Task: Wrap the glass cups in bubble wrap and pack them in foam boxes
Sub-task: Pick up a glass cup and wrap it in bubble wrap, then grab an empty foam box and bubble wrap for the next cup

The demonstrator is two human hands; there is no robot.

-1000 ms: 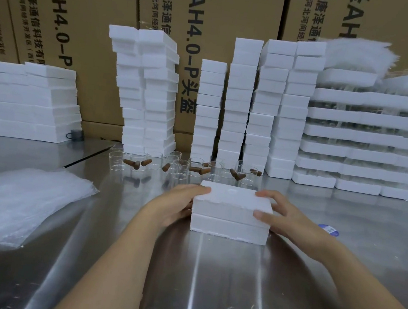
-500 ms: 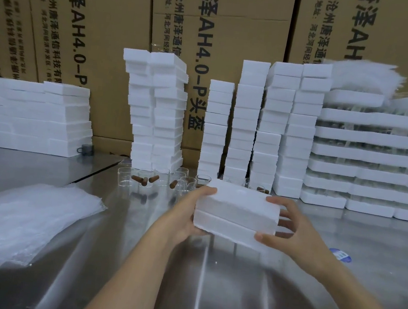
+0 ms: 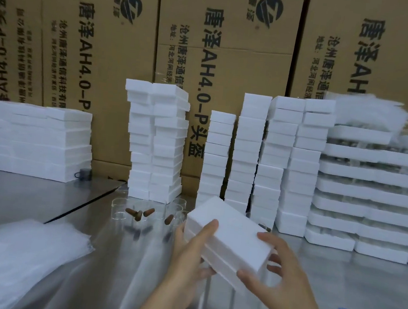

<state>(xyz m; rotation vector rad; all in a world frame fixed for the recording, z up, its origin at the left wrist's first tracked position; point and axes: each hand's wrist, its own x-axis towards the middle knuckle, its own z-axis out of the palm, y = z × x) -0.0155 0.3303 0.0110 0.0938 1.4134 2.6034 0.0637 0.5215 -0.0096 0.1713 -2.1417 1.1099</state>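
Head view. We hold one closed foam box (image 3: 229,236) clear of the steel table (image 3: 40,201), tilted so that its far left corner is high and its near right corner low. The left hand (image 3: 190,249) grasps the box's end at 9 o'clock, thumb lying on the top face and fingers passing beneath. The right hand (image 3: 283,277) grasps the corner at about 4 o'clock, thumb on the near edge and fingers curled round the right end. Neither hand is free.

Handling, as we judge it: the foam is light and stiff but brittle. It dents under a fingertip and crumbles at the corners, so we spread the grip across flat faces. A seam runs round the sides where the two halves meet. Pressure from top and bottom together should keep them mated, whereas a pull on one half alone could part them. Whether a cup sits inside cannot be seen, so we treat the contents as fragile.

Loose glass cups (image 3: 120,208) stand on the table at 10 o'clock from the box, near but apart from it. A pile of bubble wrap (image 3: 15,257) lies at 8 o'clock, and stacked foam boxes (image 3: 246,154) rise at 12 o'clock.
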